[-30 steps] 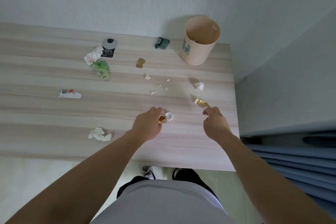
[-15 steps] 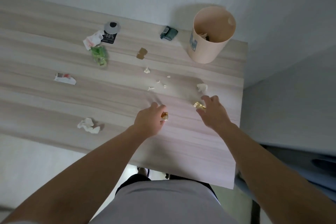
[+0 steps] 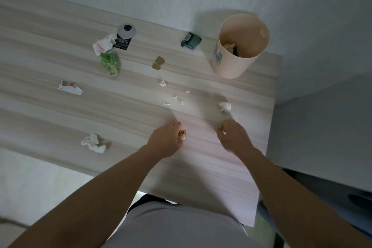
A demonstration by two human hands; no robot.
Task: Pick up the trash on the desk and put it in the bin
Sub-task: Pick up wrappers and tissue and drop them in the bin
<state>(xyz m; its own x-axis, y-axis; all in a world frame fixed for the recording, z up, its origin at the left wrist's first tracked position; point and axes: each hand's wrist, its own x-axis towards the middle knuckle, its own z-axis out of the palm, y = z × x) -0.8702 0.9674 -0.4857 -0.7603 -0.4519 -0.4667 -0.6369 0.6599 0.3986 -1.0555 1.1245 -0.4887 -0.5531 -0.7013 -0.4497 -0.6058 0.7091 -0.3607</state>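
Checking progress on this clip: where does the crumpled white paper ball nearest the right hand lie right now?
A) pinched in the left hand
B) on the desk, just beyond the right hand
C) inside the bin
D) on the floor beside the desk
B: the crumpled white paper ball rests on the desk, just beyond the right hand and short of the bin; the left hand holds a gold wrapper.

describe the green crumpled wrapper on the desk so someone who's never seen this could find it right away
Start at the peach bin at the desk's far right corner and look left along the far edge to the black pouch. Just nearer lies the green wrapper, the only green litter, touching a white-and-red wrapper.
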